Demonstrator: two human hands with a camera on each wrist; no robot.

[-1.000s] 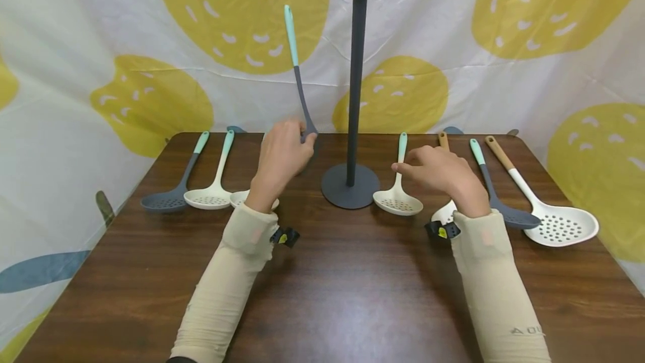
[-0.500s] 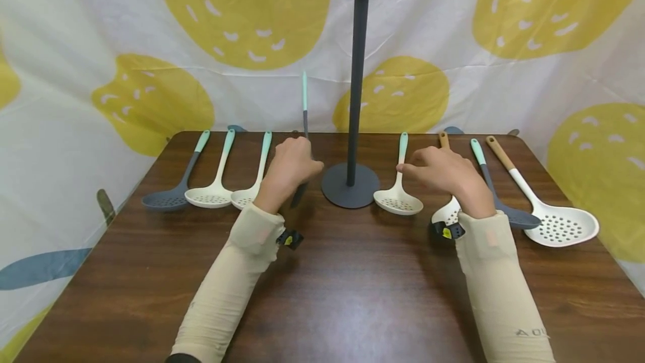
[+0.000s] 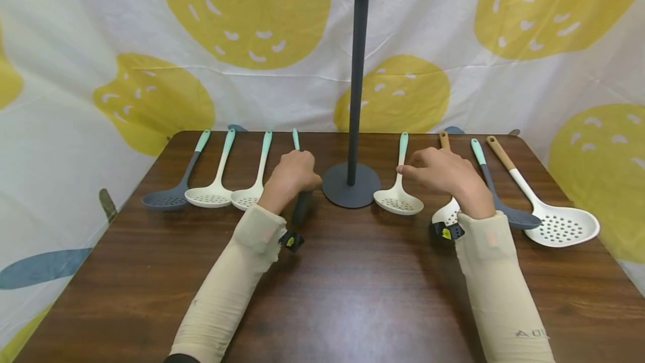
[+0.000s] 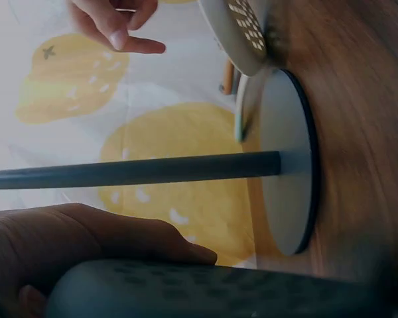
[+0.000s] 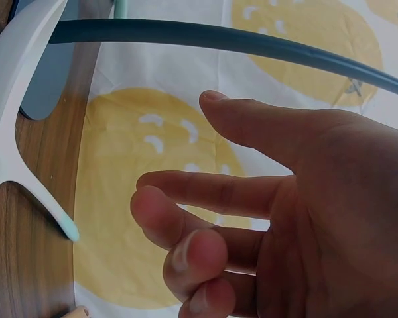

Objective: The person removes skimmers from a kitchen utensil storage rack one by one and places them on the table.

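My left hand (image 3: pixel 292 175) holds a dark grey skimmer (image 4: pixel 205 291) with a mint handle (image 3: pixel 295 139), low over the table left of the stand. Its perforated bowl shows under my fingers in the left wrist view; the grip itself is partly hidden. Between the hands stands a dark hanging stand (image 3: pixel 356 83) with a round base and bare hooks on top. My right hand (image 3: pixel 445 175) hovers with loosely bent fingers and holds nothing. Closest to it are a white skimmer (image 3: pixel 398 203) with a mint handle and a wooden-handled white skimmer (image 3: pixel 445 214), partly covered by the hand.
At left lie a dark grey skimmer (image 3: pixel 166 199) and two cream ones (image 3: pixel 209 197), handles pointing back. Far right, a dark skimmer (image 3: pixel 516 216) overlaps a large white skimmer (image 3: pixel 561 226) with a wooden handle. A lemon-print cloth (image 3: pixel 282 99) hangs behind the wooden table (image 3: pixel 353 296).
The left hand has lowered the dark skimmer; its raised handle has tipped down toward the table's back edge. The right hand has barely moved.
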